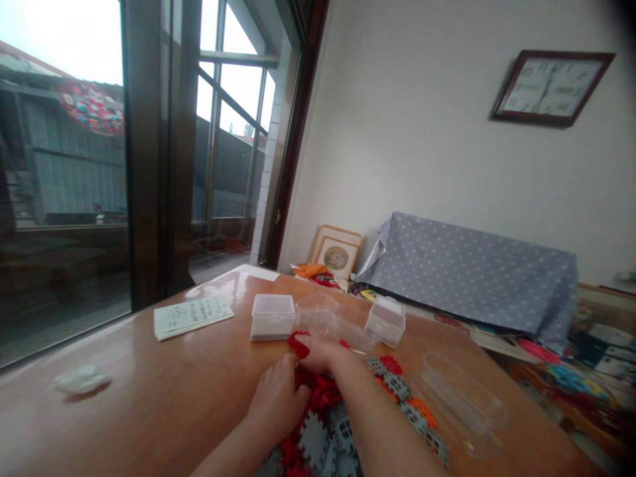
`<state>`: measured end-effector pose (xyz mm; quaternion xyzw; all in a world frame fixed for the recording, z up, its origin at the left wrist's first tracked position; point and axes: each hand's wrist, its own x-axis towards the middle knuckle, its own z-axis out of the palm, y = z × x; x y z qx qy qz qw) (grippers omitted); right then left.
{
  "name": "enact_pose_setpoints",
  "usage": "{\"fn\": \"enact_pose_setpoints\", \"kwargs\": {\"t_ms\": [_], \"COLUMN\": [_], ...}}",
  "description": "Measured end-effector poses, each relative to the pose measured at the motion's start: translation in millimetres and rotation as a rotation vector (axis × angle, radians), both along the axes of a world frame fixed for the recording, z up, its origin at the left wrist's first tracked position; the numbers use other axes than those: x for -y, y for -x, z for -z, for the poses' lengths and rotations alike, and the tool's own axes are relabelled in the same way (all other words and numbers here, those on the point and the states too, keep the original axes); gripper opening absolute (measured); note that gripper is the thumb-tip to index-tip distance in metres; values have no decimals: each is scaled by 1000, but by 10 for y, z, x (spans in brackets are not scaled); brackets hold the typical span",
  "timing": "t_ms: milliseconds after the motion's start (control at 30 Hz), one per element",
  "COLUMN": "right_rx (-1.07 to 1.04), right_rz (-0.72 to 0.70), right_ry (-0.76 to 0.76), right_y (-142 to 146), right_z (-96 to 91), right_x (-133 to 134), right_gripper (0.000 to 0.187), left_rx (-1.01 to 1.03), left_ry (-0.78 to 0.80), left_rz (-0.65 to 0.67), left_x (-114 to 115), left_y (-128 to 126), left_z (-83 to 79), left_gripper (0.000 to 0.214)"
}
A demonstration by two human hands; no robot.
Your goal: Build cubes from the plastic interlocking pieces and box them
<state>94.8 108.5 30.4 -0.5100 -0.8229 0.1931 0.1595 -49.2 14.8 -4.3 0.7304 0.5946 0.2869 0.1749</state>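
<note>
Via my feed, I recorded a dark-framed wall clock (552, 89) above a polka-dot cloth (472, 278), and handwritten paper (193, 316) lying flat.

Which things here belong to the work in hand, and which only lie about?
Likely in the job:
red and grey toothed plastic pieces beside the left hand
grey-and-orange row of toothed plastic pieces

Likely just lying about:
pale rectangular paper with handwriting
crumpled white bundle

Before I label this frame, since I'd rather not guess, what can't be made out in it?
All in the head view:
Whether the right hand grips the red piece: the hand itself hides it.
Pile of pieces: partly hidden by the right forearm, cut by the bottom edge.
Note: writing too small and blurred.
White box: cloudy walls hide any contents.
</note>
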Motion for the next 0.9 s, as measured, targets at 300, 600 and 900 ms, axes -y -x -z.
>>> {"fn": "enact_pose_setpoints", "kwargs": {"t_ms": [300, 600, 900], "right_rx": [34, -200, -397], "right_rz": [75, 219, 436], "right_ry": [-13, -131, -201], "right_y": [-260, -933, -1419], "right_z": [-58, -271, -141], "right_x": [158, 845, 1629], "right_gripper": [12, 18, 44], "left_rx": [14, -28, -40], "left_ry": [-16, 7, -35], "left_rz": [-10, 61, 315], "left_x": [-27, 8, 276], "left_y": [-1, -9, -105], "left_z": [53, -24, -247], "left_gripper": [45, 38, 81]}}
